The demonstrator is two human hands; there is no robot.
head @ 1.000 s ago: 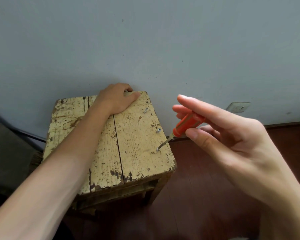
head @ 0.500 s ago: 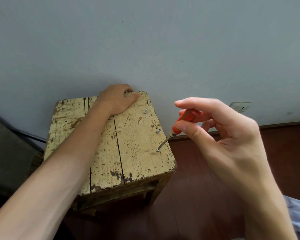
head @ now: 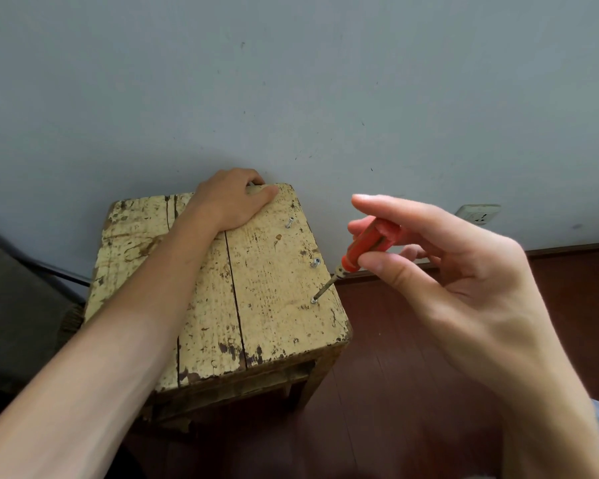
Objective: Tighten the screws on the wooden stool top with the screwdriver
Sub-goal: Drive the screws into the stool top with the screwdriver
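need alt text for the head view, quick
A person's right hand pinches an orange-handled screwdriver, its tip on a screw near the right edge of a worn yellow-painted stool top. The left hand grips the stool's far edge by a grey wall. Two more screws sit farther back along that edge.

Feed's decently lit here: soft, even daylight with no hard glare anywhere. The grey wall [head: 291,81] goes a bit darker toward the top, and I see a fuzzy shadow on it right behind the stool [head: 274,288]. The right hand [head: 464,288] is close to the lens, so it looks pale and slightly soft, with the fingertips nearly washed out. The orange screwdriver [head: 363,247] handle pops, and the screws [head: 314,262] show tiny glints. It's murky under the stool and at lower left. The floor [head: 412,392] is dark with a faint sheen. The wide lens stretches the left forearm [head: 118,357] at the edge.
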